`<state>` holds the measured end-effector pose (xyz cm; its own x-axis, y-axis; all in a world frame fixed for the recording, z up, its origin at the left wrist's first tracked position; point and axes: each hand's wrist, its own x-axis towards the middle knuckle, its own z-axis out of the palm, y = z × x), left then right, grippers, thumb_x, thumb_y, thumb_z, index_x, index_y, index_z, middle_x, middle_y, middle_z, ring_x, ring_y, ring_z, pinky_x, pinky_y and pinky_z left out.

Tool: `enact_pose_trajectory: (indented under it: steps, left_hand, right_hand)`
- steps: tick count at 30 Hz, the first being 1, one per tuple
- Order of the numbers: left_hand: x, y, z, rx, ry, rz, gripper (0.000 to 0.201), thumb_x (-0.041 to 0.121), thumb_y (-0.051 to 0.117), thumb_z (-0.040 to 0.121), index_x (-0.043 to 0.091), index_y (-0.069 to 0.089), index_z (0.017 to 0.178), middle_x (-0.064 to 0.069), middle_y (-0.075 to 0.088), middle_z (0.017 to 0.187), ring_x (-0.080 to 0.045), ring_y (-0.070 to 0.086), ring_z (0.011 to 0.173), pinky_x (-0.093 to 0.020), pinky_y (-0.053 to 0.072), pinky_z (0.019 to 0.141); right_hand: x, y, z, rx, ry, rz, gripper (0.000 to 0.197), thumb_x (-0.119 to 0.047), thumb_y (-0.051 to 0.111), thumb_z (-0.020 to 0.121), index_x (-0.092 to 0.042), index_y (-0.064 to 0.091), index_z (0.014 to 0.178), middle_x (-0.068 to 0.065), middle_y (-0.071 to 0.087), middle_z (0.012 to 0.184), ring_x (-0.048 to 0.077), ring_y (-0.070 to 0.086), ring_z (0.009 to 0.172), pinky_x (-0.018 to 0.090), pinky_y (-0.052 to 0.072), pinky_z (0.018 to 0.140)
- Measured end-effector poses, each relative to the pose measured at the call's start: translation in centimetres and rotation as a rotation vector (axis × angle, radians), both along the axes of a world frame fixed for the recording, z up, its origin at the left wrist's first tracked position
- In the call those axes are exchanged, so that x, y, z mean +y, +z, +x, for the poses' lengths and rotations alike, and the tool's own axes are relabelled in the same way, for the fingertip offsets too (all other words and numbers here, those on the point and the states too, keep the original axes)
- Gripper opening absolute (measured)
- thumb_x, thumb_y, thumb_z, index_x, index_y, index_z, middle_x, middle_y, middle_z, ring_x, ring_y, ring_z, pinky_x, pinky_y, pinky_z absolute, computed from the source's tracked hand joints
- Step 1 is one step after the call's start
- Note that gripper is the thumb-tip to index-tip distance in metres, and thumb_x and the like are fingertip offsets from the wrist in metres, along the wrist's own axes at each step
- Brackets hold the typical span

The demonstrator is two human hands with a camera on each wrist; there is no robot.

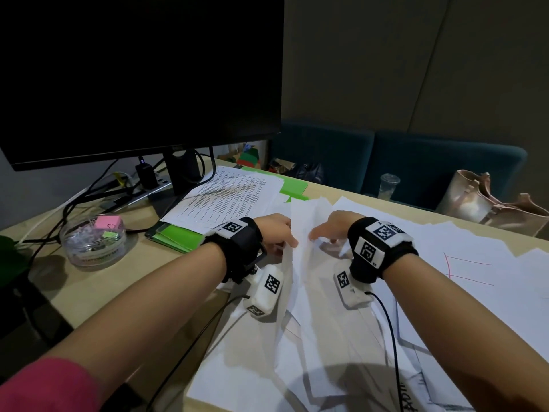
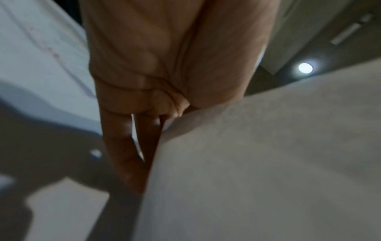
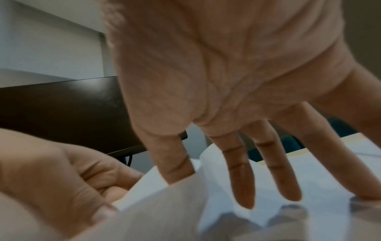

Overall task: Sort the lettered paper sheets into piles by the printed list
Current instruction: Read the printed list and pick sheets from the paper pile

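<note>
Many white paper sheets lie overlapped on the right half of the desk, some with drawn lines. My left hand pinches the edge of one sheet and holds it raised off the pile; in the left wrist view that sheet stands beside my left hand. My right hand hovers just right of it, fingers straight and spread. In the right wrist view the fingertips touch the papers below, the thumb meets the raised sheet, and my left hand curls round the sheet's edge. The printed list lies behind my hands.
A dark monitor with cables fills the left rear. A clear tub of clips stands at the left. Green folders lie under the list. A plastic cup and a bag sit beyond the desk's far edge.
</note>
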<state>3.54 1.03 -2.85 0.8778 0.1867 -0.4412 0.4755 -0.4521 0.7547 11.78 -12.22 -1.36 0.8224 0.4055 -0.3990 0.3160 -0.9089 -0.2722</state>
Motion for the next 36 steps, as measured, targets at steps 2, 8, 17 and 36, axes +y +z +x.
enact_pose_trajectory:
  steps: [2,8,17,36]
  left_hand:
    - [-0.2,0.7,-0.2,0.014,-0.02,0.085,0.005,0.005,0.059,0.089,0.008,0.056,0.091,-0.016,0.058,0.097,-0.027,0.055,0.078,-0.029,0.046,0.066]
    - [0.8,3.5,-0.5,-0.02,-0.009,0.312,0.025,0.022,0.061,0.093,0.008,0.052,0.111,-0.01,0.064,0.105,-0.022,0.06,0.088,-0.033,0.052,0.08]
    - [0.3,4.7,-0.9,-0.08,-0.09,0.345,0.021,0.027,0.061,0.092,0.011,0.062,0.105,0.0,0.065,0.094,-0.015,0.065,0.085,-0.025,0.052,0.072]
    - [-5.1,-1.4,1.5,0.081,-0.265,0.484,0.027,0.025,0.079,0.077,0.008,0.061,0.089,-0.003,0.065,0.078,-0.022,0.064,0.077,-0.025,0.049,0.07]
  right_hand:
    - [0.0,0.4,-0.1,-0.024,0.022,-0.02,0.026,-0.026,0.056,0.087,-0.014,0.054,0.065,-0.001,0.054,0.072,0.014,0.048,0.06,0.022,0.037,0.056]
    - [-1.0,1.5,0.2,0.13,-0.058,0.245,0.012,-0.014,0.051,0.094,-0.006,0.054,0.085,0.0,0.055,0.077,0.018,0.056,0.073,0.018,0.04,0.042]
    - [-2.6,2.2,-0.4,0.105,0.048,0.143,0.033,-0.028,0.042,0.1,-0.013,0.064,0.12,0.001,0.062,0.112,0.013,0.055,0.081,0.015,0.039,0.042]
    - [-5.7,1.9,1.1,-0.075,0.397,-0.42,0.057,-0.038,0.062,0.089,-0.018,0.045,0.139,0.0,0.051,0.138,0.021,0.048,0.125,0.034,0.034,0.107]
